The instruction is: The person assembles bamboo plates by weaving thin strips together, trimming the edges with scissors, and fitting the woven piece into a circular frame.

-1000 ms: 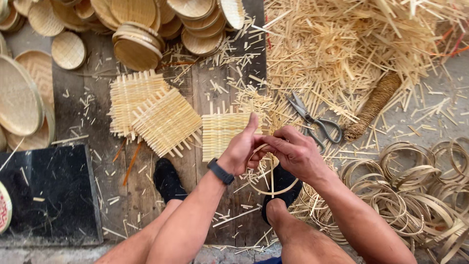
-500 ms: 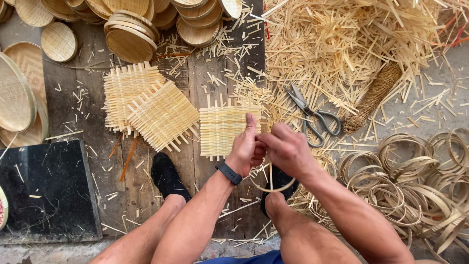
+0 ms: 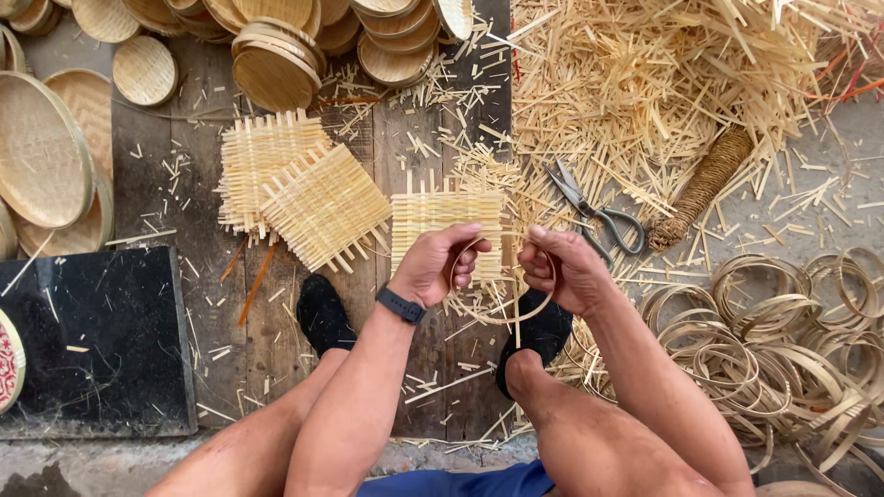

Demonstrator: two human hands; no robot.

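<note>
My left hand [image 3: 440, 263] and my right hand [image 3: 564, 269] both grip a thin bamboo hoop [image 3: 502, 317], one on each side of it. The hoop hangs between the hands, just above a small square woven bamboo mat [image 3: 446, 213] lying on the wooden boards. A dark watch band sits on my left wrist. My feet in black socks [image 3: 322, 313] rest on the boards below the hands.
Two more woven mats [image 3: 304, 193] overlap to the left. Scissors [image 3: 594, 213] and a roll of twine [image 3: 702, 188] lie to the right, a heap of bamboo splints [image 3: 663, 83] behind them. Bamboo hoops [image 3: 783, 340] pile at right; finished baskets [image 3: 276, 64] stack at top; a black slab [image 3: 92, 340] at left.
My hands have moved slightly apart, and the hoop now shows as an open ring between them. The view has shifted a little.
</note>
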